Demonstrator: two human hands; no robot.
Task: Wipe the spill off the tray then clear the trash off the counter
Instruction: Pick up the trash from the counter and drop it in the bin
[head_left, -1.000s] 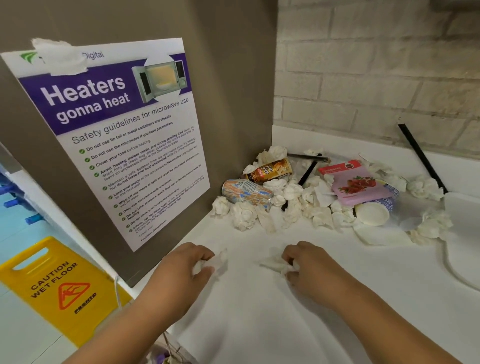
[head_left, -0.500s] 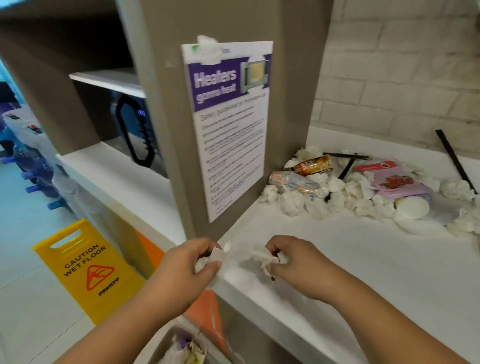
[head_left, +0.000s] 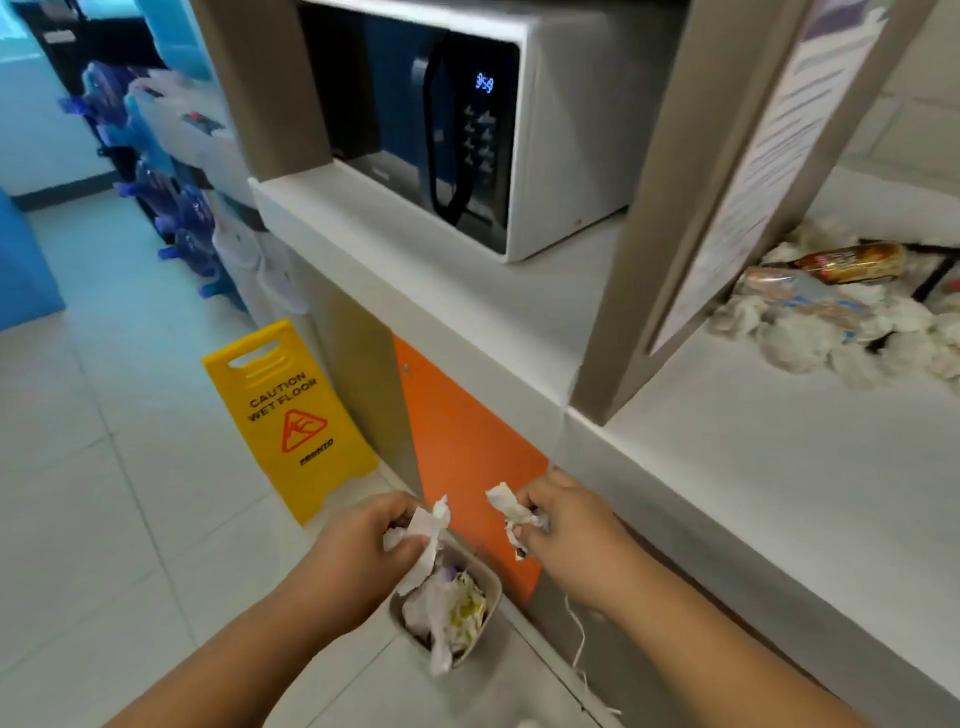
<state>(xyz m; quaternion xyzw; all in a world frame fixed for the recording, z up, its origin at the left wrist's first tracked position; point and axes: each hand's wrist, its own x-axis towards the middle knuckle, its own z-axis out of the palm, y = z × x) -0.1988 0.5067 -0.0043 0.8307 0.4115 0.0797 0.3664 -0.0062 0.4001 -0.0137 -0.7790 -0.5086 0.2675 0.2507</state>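
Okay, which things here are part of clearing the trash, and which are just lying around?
Job: left hand gripping a crumpled tissue; right hand gripping a tissue scrap; bin below; trash pile on the counter.
Lying about: microwave; wet floor sign; poster.

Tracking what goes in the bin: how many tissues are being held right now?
2. One tissue is pinched in the left hand, over the bin; the other tissue is in the right hand, before the orange panel. More may be balled inside either fist.
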